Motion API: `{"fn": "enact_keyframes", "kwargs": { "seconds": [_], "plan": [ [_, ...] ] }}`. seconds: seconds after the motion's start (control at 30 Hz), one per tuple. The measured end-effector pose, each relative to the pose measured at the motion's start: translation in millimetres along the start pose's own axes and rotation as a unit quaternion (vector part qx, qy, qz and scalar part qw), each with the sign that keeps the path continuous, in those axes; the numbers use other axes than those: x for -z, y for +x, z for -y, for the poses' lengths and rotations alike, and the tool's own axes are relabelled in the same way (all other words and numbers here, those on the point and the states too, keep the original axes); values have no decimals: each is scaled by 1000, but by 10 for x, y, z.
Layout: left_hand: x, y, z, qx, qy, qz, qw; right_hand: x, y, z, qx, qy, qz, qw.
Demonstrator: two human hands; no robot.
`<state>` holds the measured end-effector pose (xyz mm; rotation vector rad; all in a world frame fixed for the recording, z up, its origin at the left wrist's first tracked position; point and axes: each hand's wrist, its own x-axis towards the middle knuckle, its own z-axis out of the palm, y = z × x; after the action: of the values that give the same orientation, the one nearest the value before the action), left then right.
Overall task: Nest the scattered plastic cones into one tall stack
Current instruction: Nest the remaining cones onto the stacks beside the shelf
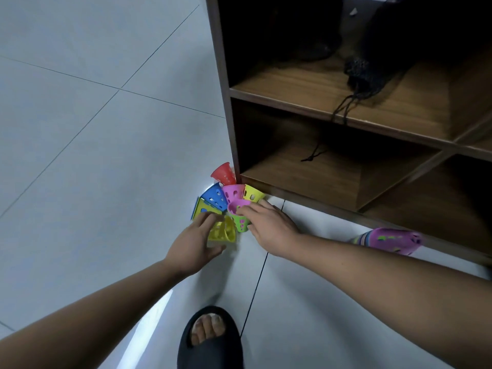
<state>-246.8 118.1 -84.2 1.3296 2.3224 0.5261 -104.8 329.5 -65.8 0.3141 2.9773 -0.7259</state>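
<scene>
Black slipper point(210, 339) stood nearest on the floor point(106, 155). Left hand point(195, 242): fingers straight, empty, yellow cone point(222, 233) lying sideways under its fingertips. Right hand point(269, 226): pinched the pink cone point(233, 206); other cones point(214, 198) fanned just beyond both hands.

Glossy perforated plastic cones point(223, 206), smooth glossy floor tiles point(80, 129), matt wood-grain shelf point(346, 102), black mesh bag point(364, 73)

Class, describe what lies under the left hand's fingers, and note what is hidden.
A yellow cone lies on its side on the tiled floor beneath the left hand. The fingers cover its upper part, so whether they grip it cannot be told.
</scene>
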Motion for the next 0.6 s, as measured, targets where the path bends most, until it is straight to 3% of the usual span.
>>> {"fn": "enact_keyframes", "kwargs": {
  "seconds": [0.17, 0.37, 0.6],
  "plan": [
    [-104, -5, -69, -21, 6, 21, 1000, -77, -59, -62, -35, 13, -39, 999],
    [-157, 12, -93, -31, 50, 37, 998, 33, -283, -183, -64, 128, -78, 987],
    [11, 102, -554, -2, -58, -13, 998, 714, -685, -136, -79, 195, -193, 958]
  ]
}}
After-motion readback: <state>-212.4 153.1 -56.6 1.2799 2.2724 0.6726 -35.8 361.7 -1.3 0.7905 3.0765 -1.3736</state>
